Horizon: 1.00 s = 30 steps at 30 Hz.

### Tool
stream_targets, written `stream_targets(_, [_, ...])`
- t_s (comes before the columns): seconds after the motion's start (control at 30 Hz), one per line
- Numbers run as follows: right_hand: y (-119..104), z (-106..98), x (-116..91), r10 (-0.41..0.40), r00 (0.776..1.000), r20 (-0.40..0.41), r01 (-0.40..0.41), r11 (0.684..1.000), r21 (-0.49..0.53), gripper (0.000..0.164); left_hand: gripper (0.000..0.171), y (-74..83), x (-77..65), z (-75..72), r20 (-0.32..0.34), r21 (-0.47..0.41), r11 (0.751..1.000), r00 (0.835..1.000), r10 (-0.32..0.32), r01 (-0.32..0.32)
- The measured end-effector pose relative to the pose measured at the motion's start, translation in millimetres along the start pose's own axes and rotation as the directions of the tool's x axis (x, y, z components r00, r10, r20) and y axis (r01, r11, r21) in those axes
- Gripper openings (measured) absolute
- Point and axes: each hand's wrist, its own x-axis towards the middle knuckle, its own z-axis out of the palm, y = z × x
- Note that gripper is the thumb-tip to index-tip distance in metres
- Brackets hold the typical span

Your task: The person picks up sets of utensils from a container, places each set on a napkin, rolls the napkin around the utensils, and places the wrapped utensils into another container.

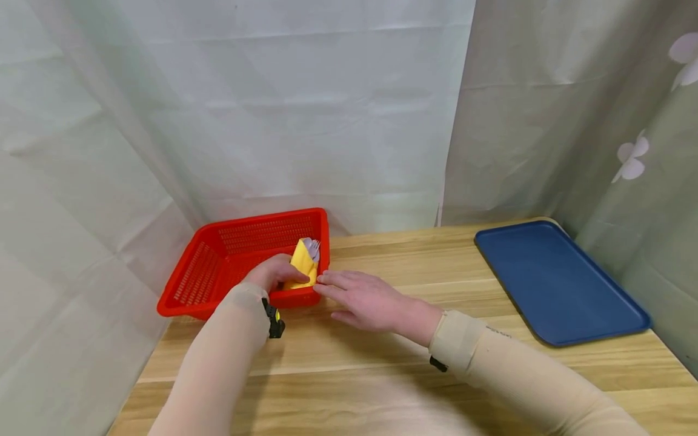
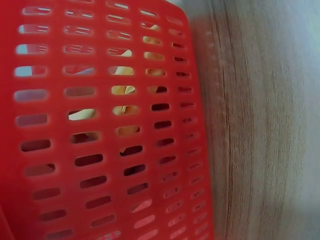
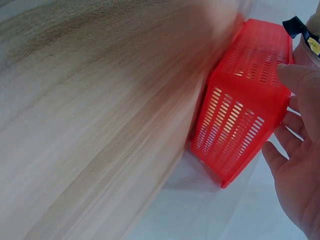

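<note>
A red plastic basket (image 1: 294,297) with slotted walls stands at the back left of the table. Inside its right end is a folded yellow napkin (image 1: 303,260), with a pale fork (image 1: 315,249) and other cutlery sticking out of the top. My left hand (image 1: 277,271) reaches over the front rim and holds the napkin, thumb lying across it; its other fingers are mostly hidden. Fingers extended, my right hand (image 1: 364,299) touches the basket's right end from outside. In the left wrist view, bits of the yellow napkin (image 2: 123,90) show through the slots.
A blue tray (image 1: 556,281) lies on the right side of the wooden table (image 1: 414,266). Pale curtains (image 1: 327,109) hang close behind the table and at both sides.
</note>
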Motion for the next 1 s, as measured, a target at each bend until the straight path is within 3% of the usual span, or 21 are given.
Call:
stream_targets(0.2, [0,-2,-1,-0.007,1.000,-0.006,0.007,1.000,0.005,0.070,0.073,2.1,6.1,1.1,0.025,0.041,0.999,1.000,0.018,-0.019])
stream_targets(0.57, [1,-2,0,-0.010,1.000,-0.023,0.010,1.000,0.012,0.071,0.089,5.3,2.2,2.1,-0.006,-0.016,0.999,0.999,-0.038,0.038])
stream_targets(0.63, [1,-2,0,-0.011,1.000,-0.025,0.012,1.000,0.014,0.071,0.094,5.1,4.0,1.0,-0.001,-0.015,0.999,0.999,-0.039,0.039])
stream_targets(0.67, [1,-2,0,-0.011,1.000,-0.025,0.011,1.000,0.016,0.071,0.096,-0.2,13.9,-0.7,0.006,-0.019,0.999,1.000,-0.029,0.029])
stream_targets(0.8, [0,-2,0,-0.010,1.000,-0.023,0.011,1.000,0.019,0.071,0.099,-1.6,16.7,0.1,0.003,-0.038,0.998,0.999,-0.041,0.041])
stream_targets(1.0, [1,-1,0,-0.011,1.000,-0.029,0.012,1.000,0.025,0.071,0.090,6.7,-3.0,6.6,-0.035,-0.054,0.996,0.997,-0.072,0.070])
